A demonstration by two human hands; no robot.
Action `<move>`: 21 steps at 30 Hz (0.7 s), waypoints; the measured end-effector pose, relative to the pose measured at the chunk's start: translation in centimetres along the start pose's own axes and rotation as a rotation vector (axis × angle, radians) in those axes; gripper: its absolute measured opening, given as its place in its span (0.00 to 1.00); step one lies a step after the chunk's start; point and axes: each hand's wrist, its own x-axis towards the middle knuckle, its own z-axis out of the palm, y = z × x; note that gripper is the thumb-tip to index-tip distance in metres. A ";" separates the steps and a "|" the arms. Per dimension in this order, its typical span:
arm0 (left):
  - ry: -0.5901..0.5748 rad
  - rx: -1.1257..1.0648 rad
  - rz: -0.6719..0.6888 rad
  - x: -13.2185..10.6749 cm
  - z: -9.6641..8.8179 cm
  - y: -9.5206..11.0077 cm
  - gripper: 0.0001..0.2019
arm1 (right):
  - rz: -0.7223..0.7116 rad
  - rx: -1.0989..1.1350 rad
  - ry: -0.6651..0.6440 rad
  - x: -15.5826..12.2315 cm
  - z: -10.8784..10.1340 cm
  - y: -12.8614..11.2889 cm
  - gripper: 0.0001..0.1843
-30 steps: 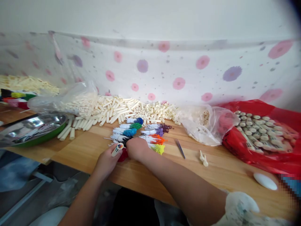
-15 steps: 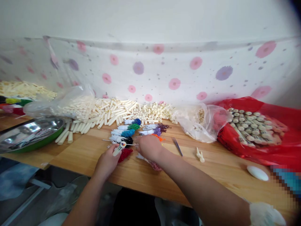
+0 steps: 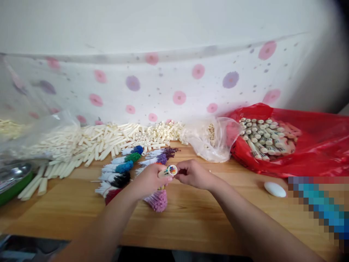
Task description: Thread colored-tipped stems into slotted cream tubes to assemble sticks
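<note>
My left hand point(image 3: 149, 182) is closed round a short white multicolour pen barrel point(image 3: 164, 173). The barrel's round open end faces me and shows several coloured tips inside. Close by on its right, my right hand point(image 3: 194, 174) has its fingers pinched together near that end; whatever they hold is hidden. Under and left of my hands lie bundles of thin white sticks with coloured ends: a pink bundle point(image 3: 158, 200), a black one point(image 3: 121, 179), a light blue one point(image 3: 124, 166), a green one point(image 3: 132, 157) and others.
A long heap of white tubes point(image 3: 103, 140) runs along the back. A clear plastic bag point(image 3: 223, 153) and a red bag point(image 3: 251, 167) of pen barrels stand at the right. Nearer lies a white oval object point(image 3: 275, 189). A metal bowl point(image 3: 16, 178) sits at the left edge.
My view has swung right. My left hand has brought the barrel rightward, away from the black and red bundles. My right hand has drawn back from the bundles to the barrel's end.
</note>
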 end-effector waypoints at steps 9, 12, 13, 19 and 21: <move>-0.058 -0.434 0.108 4.6 2.4 0.6 0.08 | 0.125 0.791 0.307 -1.5 -1.5 2.9 0.12; -0.040 -0.550 0.136 5.0 3.0 -0.5 0.09 | 0.117 0.784 0.344 -1.4 -1.1 3.0 0.11; -0.046 -0.584 0.135 5.0 3.2 -0.8 0.10 | 0.106 0.762 0.356 -1.4 -1.0 3.0 0.10; -0.110 -0.834 0.101 4.5 4.3 -1.8 0.12 | -0.004 0.574 0.391 -1.4 -0.5 2.1 0.06; -0.097 -0.831 0.099 4.3 4.5 -1.7 0.13 | -0.038 0.497 0.376 -1.4 -0.5 1.9 0.05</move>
